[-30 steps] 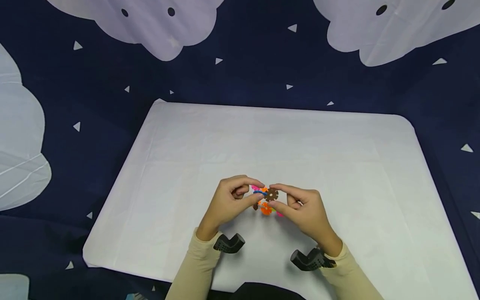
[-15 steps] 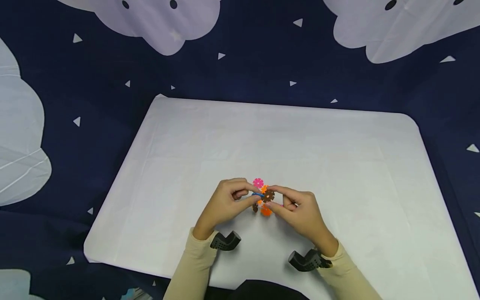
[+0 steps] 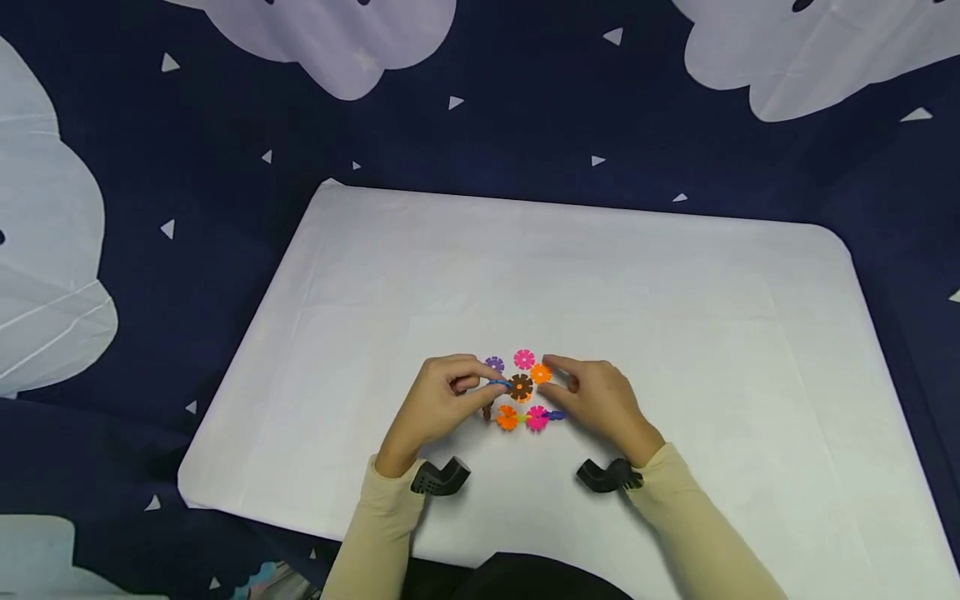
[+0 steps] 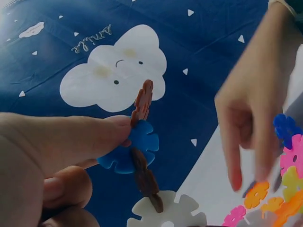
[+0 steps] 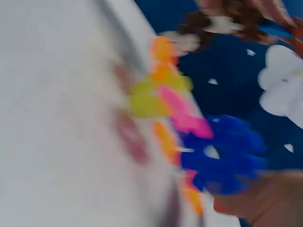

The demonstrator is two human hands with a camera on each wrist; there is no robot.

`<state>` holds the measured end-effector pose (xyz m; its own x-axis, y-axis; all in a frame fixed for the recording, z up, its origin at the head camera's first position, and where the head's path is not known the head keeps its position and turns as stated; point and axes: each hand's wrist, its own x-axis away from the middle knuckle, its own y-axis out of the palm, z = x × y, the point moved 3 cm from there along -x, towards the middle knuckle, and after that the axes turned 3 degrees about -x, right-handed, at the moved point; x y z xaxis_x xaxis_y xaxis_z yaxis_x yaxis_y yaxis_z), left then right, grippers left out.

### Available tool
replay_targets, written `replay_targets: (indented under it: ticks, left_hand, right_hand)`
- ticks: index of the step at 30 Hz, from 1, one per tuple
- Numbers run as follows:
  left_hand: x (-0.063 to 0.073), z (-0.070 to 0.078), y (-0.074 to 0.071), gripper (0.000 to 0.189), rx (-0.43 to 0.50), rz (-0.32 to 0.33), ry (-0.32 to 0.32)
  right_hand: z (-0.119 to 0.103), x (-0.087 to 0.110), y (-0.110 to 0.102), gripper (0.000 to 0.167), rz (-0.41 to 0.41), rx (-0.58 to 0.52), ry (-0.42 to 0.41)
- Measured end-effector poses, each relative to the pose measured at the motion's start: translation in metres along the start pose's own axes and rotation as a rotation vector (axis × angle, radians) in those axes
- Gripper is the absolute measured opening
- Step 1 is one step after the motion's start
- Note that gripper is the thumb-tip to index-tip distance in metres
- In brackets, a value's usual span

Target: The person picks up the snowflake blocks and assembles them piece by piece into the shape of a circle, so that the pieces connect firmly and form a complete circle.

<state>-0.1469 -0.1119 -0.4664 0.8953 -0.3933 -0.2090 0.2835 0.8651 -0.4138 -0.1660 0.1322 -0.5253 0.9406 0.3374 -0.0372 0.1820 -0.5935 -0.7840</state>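
My left hand (image 3: 438, 404) pinches a blue notched plastic disc (image 4: 144, 142) between thumb and index finger. Brown notched discs (image 4: 143, 101) are slotted into two sides of it, and a white disc (image 4: 168, 213) joins the lower one. In the head view one brown disc (image 3: 521, 387) faces up beside the left fingertips. My right hand (image 3: 603, 400) holds nothing; its thumb and index finger are spread beside an orange disc (image 3: 541, 373). The right wrist view is blurred, with a dark blue disc (image 5: 227, 153) near the fingers.
Below the hands lie an orange disc (image 3: 507, 417), a pink disc (image 3: 537, 418) and a dark blue disc (image 3: 555, 415) in a joined row. Another pink disc (image 3: 524, 359) and a purple disc (image 3: 493, 364) lie farther back. Everything is on a white table (image 3: 637, 292).
My right hand has let go of the brown disc and moved slightly away to the right, towards the orange disc. The left hand keeps its pinch on the blue disc and has shifted slightly left.
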Motion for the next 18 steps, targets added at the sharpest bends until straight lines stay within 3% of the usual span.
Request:
replay_targets:
  ticks: [4,7,13,18]
  left_hand:
    - [-0.001,0.000,0.001,0.006,-0.030,0.017,0.023]
    - [-0.004,0.002,0.003,0.005,-0.035,0.022,0.029]
    - [-0.009,0.005,0.007,0.005,-0.031,0.003,0.035]
    - [-0.014,0.007,0.008,0.005,-0.028,0.008,0.074]
  right_hand:
    - [-0.003,-0.002,0.010,0.045,0.025,0.093,-0.015]
    - [-0.004,-0.003,0.011,0.036,0.061,0.057,-0.017]
    - [0.001,0.001,0.012,0.018,0.081,-0.095,0.015]
    - [-0.005,0.018,-0.011,0.011,0.191,-0.299,-0.014]
